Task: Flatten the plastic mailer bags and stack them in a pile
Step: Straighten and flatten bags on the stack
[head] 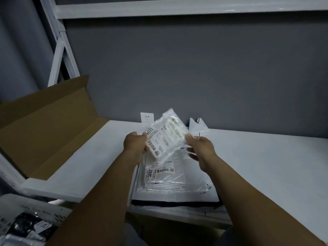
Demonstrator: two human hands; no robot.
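Note:
A clear plastic mailer bag (166, 134) with a white shipping label marked 4011 is held up in the air, tilted, above the pile. My left hand (135, 143) pinches its left edge. At the bag's right edge my right hand (199, 147) grips it, thumb on top. Below them a pile of flattened mailer bags (175, 181) lies on the white shelf (266, 157); the top one is clear with a label marked 3002, and larger white and black bags lie under it.
A large open cardboard box (44, 132) lies at the left of the shelf. A white folded bag (197, 127) leans against the grey wall by a wall socket (147, 117). More packaged bags (24, 226) lie at bottom left, below the shelf edge.

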